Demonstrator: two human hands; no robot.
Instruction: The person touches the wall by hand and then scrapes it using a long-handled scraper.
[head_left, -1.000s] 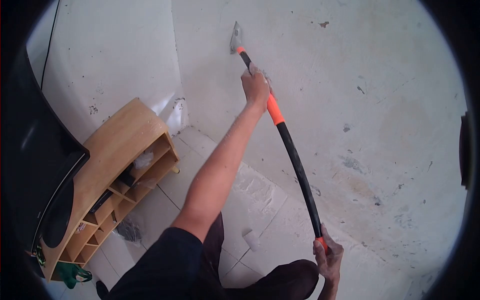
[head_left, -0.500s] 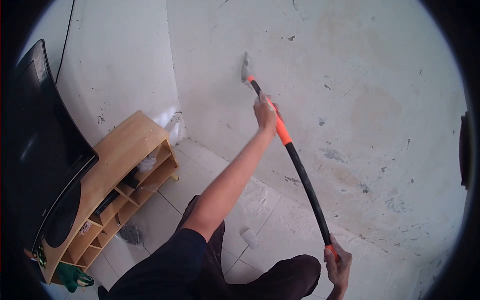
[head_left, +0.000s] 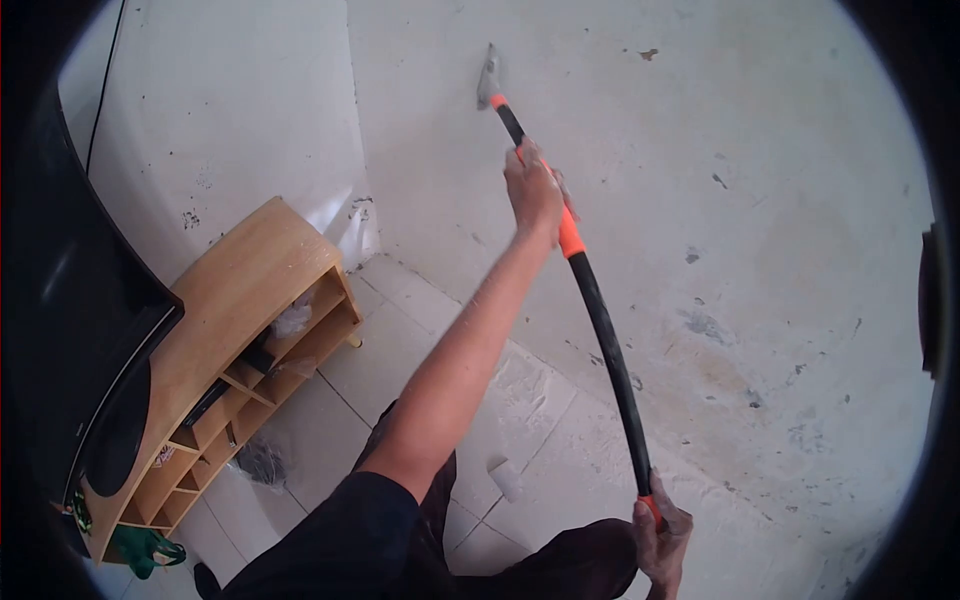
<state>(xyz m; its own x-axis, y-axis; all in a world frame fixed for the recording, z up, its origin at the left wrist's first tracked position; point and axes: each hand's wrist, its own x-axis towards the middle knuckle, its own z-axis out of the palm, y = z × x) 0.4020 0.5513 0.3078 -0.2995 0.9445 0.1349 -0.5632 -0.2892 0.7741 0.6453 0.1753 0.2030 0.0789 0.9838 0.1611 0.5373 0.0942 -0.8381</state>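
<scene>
A long-handled scraper (head_left: 606, 340) with a black and orange pole runs slantwise in front of the pale wall. Its dusty blade (head_left: 489, 78) is at the wall surface, high in the view; whether its edge presses on the wall I cannot tell. My left hand (head_left: 535, 190) is wrapped round the orange grip on the upper part of the pole. Down at the pole's lower end, my right hand (head_left: 661, 530) is closed round the orange tip. The wall (head_left: 640, 200) carries several chips and stained patches.
On my left stands a curved wooden TV stand (head_left: 250, 260) with bags and boxes in its shelves and a large black television (head_left: 80, 300) on it. White dust lies on the floor tiles (head_left: 540, 390) along the wall. A small pale cylinder (head_left: 506, 479) rests near my knees.
The scraper's blade and my left hand have moved upward along the wall. My right hand has shifted slightly left with the pole's lower end. The camera view has turned a little.
</scene>
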